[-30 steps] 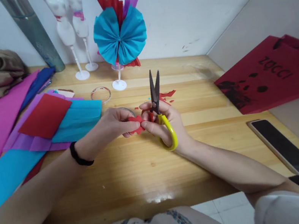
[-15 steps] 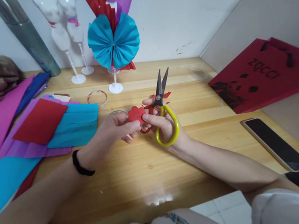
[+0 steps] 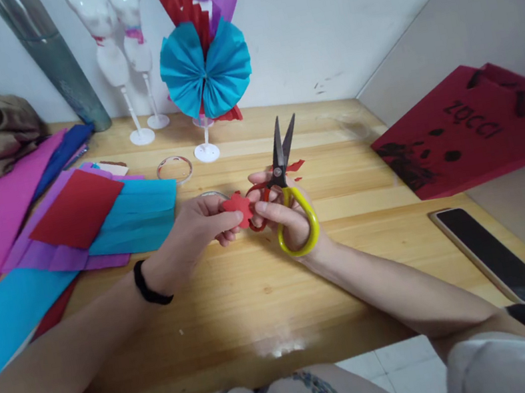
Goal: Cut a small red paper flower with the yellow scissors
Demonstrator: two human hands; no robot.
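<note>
Between my two hands is a small red paper flower (image 3: 238,210) with rounded petals. My left hand (image 3: 206,222) pinches its left side with thumb and fingers. Hooked over my right hand (image 3: 286,214) is a pair of scissors (image 3: 311,239) with one yellow and one red handle loop, its dark blades parted and pointing away from me. My right thumb and fingertips also meet the flower's right edge. Red paper scraps (image 3: 294,166) lie on the table just behind my right hand.
Folded coloured paper (image 3: 143,211) covers the left side. Behind stand a bottle (image 3: 63,76), two white mannequins (image 3: 115,66) and one dressed in a blue pleated paper fan (image 3: 207,71). A roll of tape (image 3: 175,169) lies mid-table. On the right are a red bag (image 3: 475,132) and a phone (image 3: 493,254).
The red flower has turned in my fingers, and my left hand has shifted slightly on it. The whole view has moved a little, while the scissors stay on my right hand.
</note>
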